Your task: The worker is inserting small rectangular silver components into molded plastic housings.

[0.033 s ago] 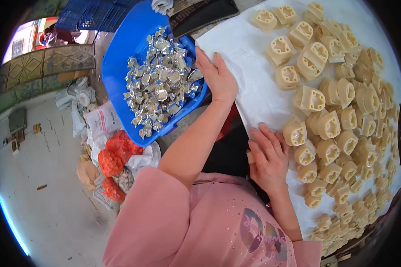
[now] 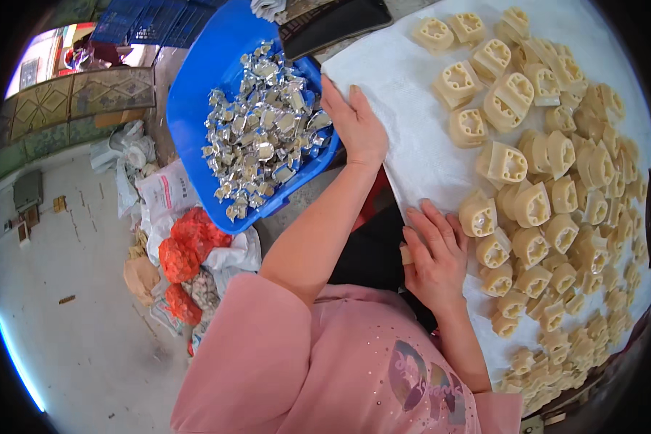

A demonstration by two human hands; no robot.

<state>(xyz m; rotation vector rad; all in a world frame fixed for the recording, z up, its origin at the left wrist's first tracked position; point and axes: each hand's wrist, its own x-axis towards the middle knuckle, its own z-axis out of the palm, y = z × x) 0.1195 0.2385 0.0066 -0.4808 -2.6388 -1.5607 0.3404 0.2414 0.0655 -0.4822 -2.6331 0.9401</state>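
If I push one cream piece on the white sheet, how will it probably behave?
The cream piece is probably stiff, since its walls and holes look cleanly shaped. It may slide rather than roll, because its outline seems partly flat, not fully round. Where pieces crowd the white sheet, it would likely nudge others.

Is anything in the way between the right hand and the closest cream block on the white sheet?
Nothing visible is. The right hand is at the edge of the white sheet, and the closest cream block sits right beside it.
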